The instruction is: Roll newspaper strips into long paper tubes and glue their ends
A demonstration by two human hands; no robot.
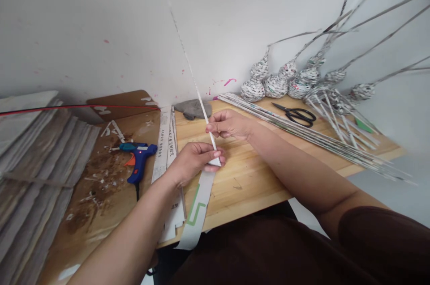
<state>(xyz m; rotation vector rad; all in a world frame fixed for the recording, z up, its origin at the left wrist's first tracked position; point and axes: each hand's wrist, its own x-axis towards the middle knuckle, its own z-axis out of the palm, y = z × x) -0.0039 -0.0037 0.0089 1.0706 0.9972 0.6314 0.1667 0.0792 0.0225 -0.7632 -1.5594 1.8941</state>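
A thin rolled paper stick [192, 70] slants up and to the left in front of the wall, widening at its lower end. My left hand [198, 157] pinches that lower end, where a loose paper strip [201, 200] with a green mark hangs down past the table's front edge. Higher on the stick, the fingers of my right hand [231, 125] are closed around its shaft. Just left of my left hand lie flat strips of printed newspaper [168, 164]. Behind the stick rests a grey cloth-like item [191, 108].
A blue glue gun [139, 159] lies on a stained brown board [101, 159], beside stacked newspaper strips [36, 155]. To the right are black-handled scissors [295, 115], a bundle of paper sticks [295, 130] and several woven gourd shapes [253, 88] with long stems along the wall.
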